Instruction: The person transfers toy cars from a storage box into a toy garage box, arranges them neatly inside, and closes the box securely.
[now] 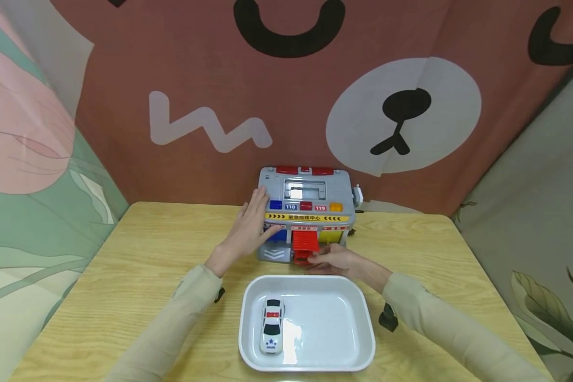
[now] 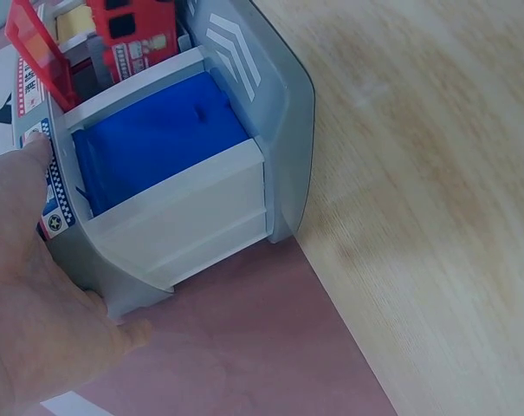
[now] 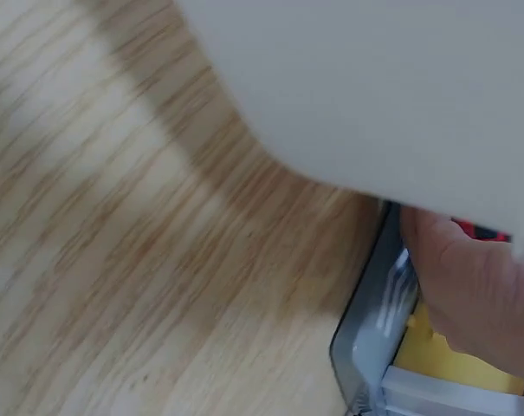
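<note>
A grey toy garage (image 1: 274,185) stands at the back of the table, with blue, red and yellow doors below a yellow strip. My left hand (image 1: 247,225) rests on its left side, fingers straight along the top edge and thumb across the front. The middle red door (image 1: 305,241) is raised. A red toy fire truck (image 2: 139,33) sits in that doorway, its end at the front ramp. My right hand (image 1: 336,261) holds the truck's near end between thumb and fingers; the fingertips are partly hidden. The blue door (image 2: 162,139) is down, as is the yellow door (image 1: 331,236).
A white tray (image 1: 307,366) stands in front of the garage, close to my right wrist. A white toy police car (image 1: 271,334) lies in its left part. One small black object (image 1: 388,318) is right of the tray. A patterned cloth (image 1: 210,175) hangs behind the table.
</note>
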Demonstrator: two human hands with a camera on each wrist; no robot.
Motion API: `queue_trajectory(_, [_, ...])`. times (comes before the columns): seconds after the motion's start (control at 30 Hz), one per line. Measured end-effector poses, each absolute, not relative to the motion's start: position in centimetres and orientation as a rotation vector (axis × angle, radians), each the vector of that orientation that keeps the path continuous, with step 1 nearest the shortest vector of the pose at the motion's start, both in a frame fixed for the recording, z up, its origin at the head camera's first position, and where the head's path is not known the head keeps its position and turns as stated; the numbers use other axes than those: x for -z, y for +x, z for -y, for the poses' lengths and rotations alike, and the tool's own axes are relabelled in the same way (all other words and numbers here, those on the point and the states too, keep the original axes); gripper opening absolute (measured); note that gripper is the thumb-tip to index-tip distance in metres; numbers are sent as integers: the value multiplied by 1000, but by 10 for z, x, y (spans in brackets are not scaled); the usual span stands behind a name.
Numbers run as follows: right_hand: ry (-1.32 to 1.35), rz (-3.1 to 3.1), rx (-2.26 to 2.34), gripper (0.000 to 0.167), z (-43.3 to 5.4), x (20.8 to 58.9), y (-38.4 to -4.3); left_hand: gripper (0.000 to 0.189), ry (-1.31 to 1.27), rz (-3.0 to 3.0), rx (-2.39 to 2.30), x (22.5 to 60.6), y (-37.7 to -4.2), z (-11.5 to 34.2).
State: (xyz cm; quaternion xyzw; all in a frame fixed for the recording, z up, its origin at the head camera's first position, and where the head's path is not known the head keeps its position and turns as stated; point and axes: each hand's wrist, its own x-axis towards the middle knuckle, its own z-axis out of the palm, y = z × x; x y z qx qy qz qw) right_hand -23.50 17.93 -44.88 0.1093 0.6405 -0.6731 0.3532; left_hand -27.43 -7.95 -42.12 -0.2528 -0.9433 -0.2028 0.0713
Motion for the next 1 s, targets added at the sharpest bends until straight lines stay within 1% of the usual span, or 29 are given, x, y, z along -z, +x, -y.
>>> queue_trajectory(0.07, [304,-1649,1744,35,-180,450,-236,88,-761,2833,616,421,-274,79])
queue_trajectory(0.3, [294,-1728,1681,40,-179,453,-239,87,-757,2836,614,420,-274,79])
queue_trajectory(0.6, [267,-1729,1684,39,-184,456,-241,88,-751,2842,643,421,-274,78])
queue_trajectory(0.7, [191,-1672,1695,45,-191,457,-240,88,-748,2844,651,422,-275,78])
queue_trajectory(0.87, [-51,-1602,1668,58,-203,455,-239,88,-750,2840,664,422,-275,79])
queue_trajectory(1.0, [-123,-1544,1671,67,-209,453,-238,88,-750,2835,675,422,-274,79])
